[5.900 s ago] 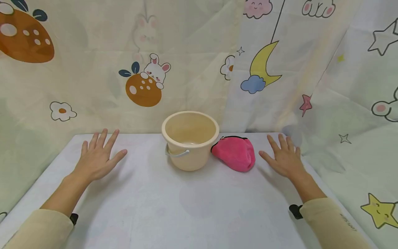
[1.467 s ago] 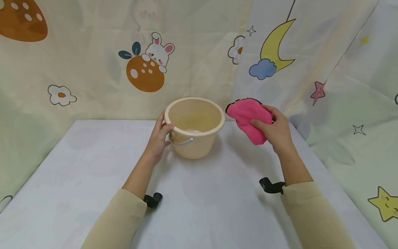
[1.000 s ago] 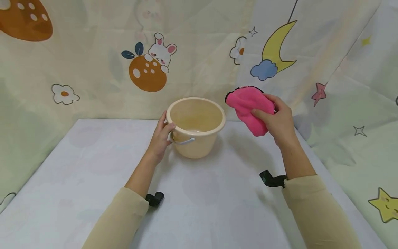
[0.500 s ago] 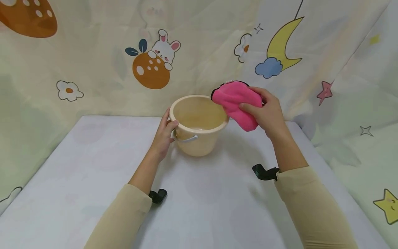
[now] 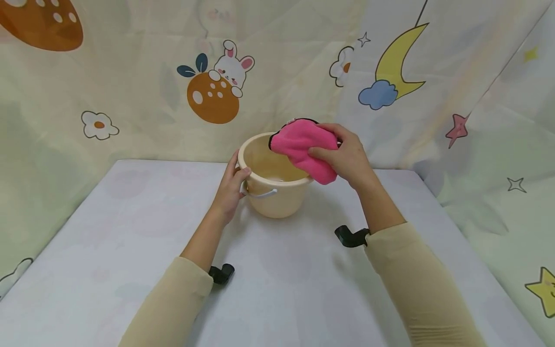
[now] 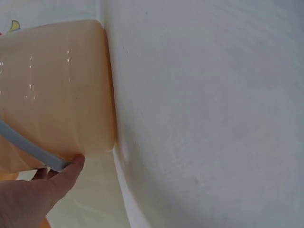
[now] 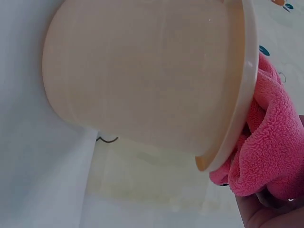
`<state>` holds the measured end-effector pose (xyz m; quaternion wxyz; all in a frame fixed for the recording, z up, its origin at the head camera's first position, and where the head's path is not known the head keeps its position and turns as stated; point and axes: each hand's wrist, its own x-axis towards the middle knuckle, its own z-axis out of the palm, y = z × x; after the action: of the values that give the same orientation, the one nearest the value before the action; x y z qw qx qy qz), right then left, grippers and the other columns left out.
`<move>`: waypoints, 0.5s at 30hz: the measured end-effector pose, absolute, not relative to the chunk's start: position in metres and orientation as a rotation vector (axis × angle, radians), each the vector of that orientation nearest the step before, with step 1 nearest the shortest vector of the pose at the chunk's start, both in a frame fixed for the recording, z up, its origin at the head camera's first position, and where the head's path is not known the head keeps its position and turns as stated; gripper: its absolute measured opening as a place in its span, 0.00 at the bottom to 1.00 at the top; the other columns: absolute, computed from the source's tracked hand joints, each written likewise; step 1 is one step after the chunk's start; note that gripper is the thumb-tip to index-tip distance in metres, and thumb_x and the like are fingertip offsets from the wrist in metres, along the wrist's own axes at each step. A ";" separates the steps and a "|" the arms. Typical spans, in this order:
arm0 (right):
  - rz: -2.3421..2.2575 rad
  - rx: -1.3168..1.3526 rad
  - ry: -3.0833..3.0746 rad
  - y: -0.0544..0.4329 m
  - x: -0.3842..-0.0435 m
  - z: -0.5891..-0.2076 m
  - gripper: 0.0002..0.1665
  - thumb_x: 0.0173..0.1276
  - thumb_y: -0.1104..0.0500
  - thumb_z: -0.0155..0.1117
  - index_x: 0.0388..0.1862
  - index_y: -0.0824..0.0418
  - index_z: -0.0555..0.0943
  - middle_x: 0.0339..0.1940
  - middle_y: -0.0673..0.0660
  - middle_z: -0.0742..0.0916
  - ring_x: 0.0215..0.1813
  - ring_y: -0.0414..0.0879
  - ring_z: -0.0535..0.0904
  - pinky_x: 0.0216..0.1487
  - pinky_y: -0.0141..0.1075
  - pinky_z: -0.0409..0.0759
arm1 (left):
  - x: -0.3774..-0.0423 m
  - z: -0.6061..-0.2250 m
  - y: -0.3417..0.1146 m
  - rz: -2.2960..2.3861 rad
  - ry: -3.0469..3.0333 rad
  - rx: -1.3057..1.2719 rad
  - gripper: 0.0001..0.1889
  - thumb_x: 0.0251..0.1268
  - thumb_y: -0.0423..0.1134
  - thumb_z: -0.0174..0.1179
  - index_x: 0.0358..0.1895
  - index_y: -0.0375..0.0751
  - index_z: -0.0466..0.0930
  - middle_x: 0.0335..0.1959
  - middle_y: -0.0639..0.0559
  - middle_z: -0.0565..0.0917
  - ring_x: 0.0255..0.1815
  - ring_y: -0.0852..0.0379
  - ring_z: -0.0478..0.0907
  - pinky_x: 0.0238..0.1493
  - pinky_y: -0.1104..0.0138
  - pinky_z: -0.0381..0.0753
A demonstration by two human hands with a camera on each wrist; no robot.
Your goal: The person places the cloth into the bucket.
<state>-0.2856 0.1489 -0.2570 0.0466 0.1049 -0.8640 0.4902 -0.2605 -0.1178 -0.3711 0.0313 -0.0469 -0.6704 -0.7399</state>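
Cloth, pink with a black edge, was up over the two-to-three o'clock part of the bucket. I had it pinched in the right hand, which reached in from the bucket's three o'clock. The right wrist view put the cloth close by the rim, but I could not tell if they touched. My left hand gripped the bucket at nine o'clock, by the rim. The bucket stood upright toward the desk's twelve o'clock edge, its pale handle lowered at about seven. On the curtain, I saw a rabbit at the bucket's eleven o'clock and a moon between one and two.
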 end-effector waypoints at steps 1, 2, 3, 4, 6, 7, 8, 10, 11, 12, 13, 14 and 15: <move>1.490 0.326 -2.643 0.147 -0.287 -0.258 0.42 0.63 0.50 0.76 0.75 0.46 0.71 0.66 0.54 0.77 0.66 0.51 0.72 0.56 0.50 0.84 | -0.260 -0.371 -0.117 -2.279 -2.063 -0.144 0.38 0.72 0.52 0.48 0.84 0.65 0.48 0.79 0.44 0.61 0.78 0.45 0.59 0.71 0.35 0.63; 1.480 0.332 -2.650 0.144 -0.288 -0.258 0.42 0.63 0.50 0.76 0.75 0.47 0.71 0.66 0.54 0.77 0.66 0.51 0.72 0.56 0.50 0.84 | -0.260 -0.370 -0.117 -2.280 -2.061 -0.142 0.38 0.71 0.52 0.48 0.84 0.65 0.48 0.79 0.44 0.61 0.78 0.45 0.59 0.71 0.35 0.63; 1.473 0.340 -2.653 0.142 -0.290 -0.259 0.42 0.63 0.50 0.76 0.75 0.47 0.71 0.66 0.54 0.77 0.65 0.52 0.72 0.56 0.51 0.84 | -0.260 -0.370 -0.117 -2.279 -2.061 -0.141 0.38 0.71 0.52 0.48 0.84 0.65 0.48 0.80 0.44 0.61 0.78 0.45 0.59 0.71 0.35 0.63; 1.468 0.352 -2.656 0.139 -0.291 -0.260 0.41 0.63 0.51 0.76 0.74 0.48 0.72 0.66 0.55 0.77 0.66 0.52 0.72 0.56 0.51 0.84 | -0.259 -0.370 -0.117 -2.277 -2.062 -0.140 0.38 0.71 0.52 0.48 0.84 0.65 0.48 0.80 0.45 0.60 0.78 0.45 0.59 0.71 0.35 0.63; 1.447 0.373 -2.667 0.133 -0.293 -0.260 0.41 0.62 0.51 0.76 0.74 0.48 0.72 0.66 0.55 0.77 0.66 0.53 0.72 0.56 0.52 0.84 | -0.258 -0.369 -0.117 -2.276 -2.061 -0.139 0.38 0.71 0.52 0.48 0.84 0.65 0.48 0.80 0.45 0.60 0.78 0.45 0.59 0.71 0.35 0.63; 1.435 0.382 -2.676 0.130 -0.293 -0.261 0.41 0.62 0.52 0.76 0.74 0.48 0.72 0.66 0.55 0.78 0.66 0.53 0.72 0.56 0.53 0.84 | -0.258 -0.369 -0.116 -2.275 -2.063 -0.137 0.38 0.71 0.52 0.48 0.84 0.65 0.48 0.80 0.45 0.60 0.79 0.45 0.58 0.71 0.35 0.63; 1.418 0.393 -2.682 0.127 -0.294 -0.261 0.41 0.62 0.52 0.76 0.74 0.49 0.73 0.66 0.55 0.78 0.65 0.53 0.73 0.55 0.53 0.84 | -0.257 -0.369 -0.116 -2.273 -2.065 -0.136 0.38 0.71 0.52 0.48 0.84 0.65 0.47 0.80 0.45 0.59 0.79 0.45 0.58 0.71 0.35 0.63; 1.384 0.408 -2.698 0.122 -0.296 -0.261 0.40 0.62 0.52 0.76 0.73 0.49 0.74 0.66 0.56 0.79 0.65 0.53 0.73 0.55 0.53 0.84 | -0.258 -0.370 -0.116 -2.270 -2.067 -0.138 0.38 0.71 0.53 0.48 0.84 0.65 0.47 0.80 0.45 0.59 0.79 0.45 0.58 0.71 0.35 0.63; 1.363 0.414 -2.707 0.120 -0.296 -0.262 0.40 0.62 0.52 0.76 0.73 0.49 0.74 0.66 0.56 0.79 0.64 0.53 0.74 0.55 0.53 0.84 | -0.258 -0.370 -0.116 -2.268 -2.067 -0.140 0.38 0.71 0.53 0.48 0.84 0.66 0.48 0.80 0.45 0.59 0.79 0.45 0.58 0.71 0.35 0.63; 1.340 0.419 -2.716 0.118 -0.297 -0.262 0.39 0.62 0.52 0.76 0.73 0.50 0.74 0.65 0.56 0.79 0.64 0.53 0.74 0.55 0.53 0.84 | -0.259 -0.371 -0.117 -2.265 -2.070 -0.141 0.38 0.71 0.53 0.47 0.84 0.66 0.47 0.80 0.45 0.59 0.79 0.45 0.58 0.71 0.35 0.63; 1.321 0.423 -2.722 0.116 -0.299 -0.262 0.39 0.62 0.53 0.76 0.72 0.50 0.75 0.65 0.56 0.80 0.63 0.53 0.75 0.55 0.52 0.83 | -0.259 -0.370 -0.117 -2.264 -2.070 -0.142 0.38 0.71 0.53 0.48 0.84 0.66 0.47 0.80 0.45 0.60 0.79 0.45 0.58 0.71 0.35 0.63; 1.299 0.428 -2.728 0.115 -0.300 -0.261 0.38 0.62 0.53 0.75 0.71 0.50 0.76 0.64 0.56 0.80 0.63 0.53 0.75 0.55 0.52 0.83 | -0.259 -0.370 -0.117 -2.260 -2.072 -0.142 0.38 0.71 0.53 0.47 0.84 0.66 0.47 0.80 0.45 0.60 0.78 0.45 0.58 0.71 0.35 0.63; 1.281 0.433 -2.736 0.113 -0.301 -0.261 0.37 0.62 0.52 0.75 0.71 0.50 0.76 0.64 0.56 0.81 0.62 0.53 0.75 0.56 0.51 0.83 | -0.259 -0.370 -0.117 -2.258 -2.071 -0.143 0.38 0.71 0.53 0.47 0.84 0.66 0.47 0.80 0.45 0.60 0.78 0.45 0.59 0.71 0.35 0.63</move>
<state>-0.3005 0.1127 -0.2609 0.0450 0.1418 -0.8955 0.4194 -0.2592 -0.1167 -0.3702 0.0373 -0.0464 -0.6746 -0.7357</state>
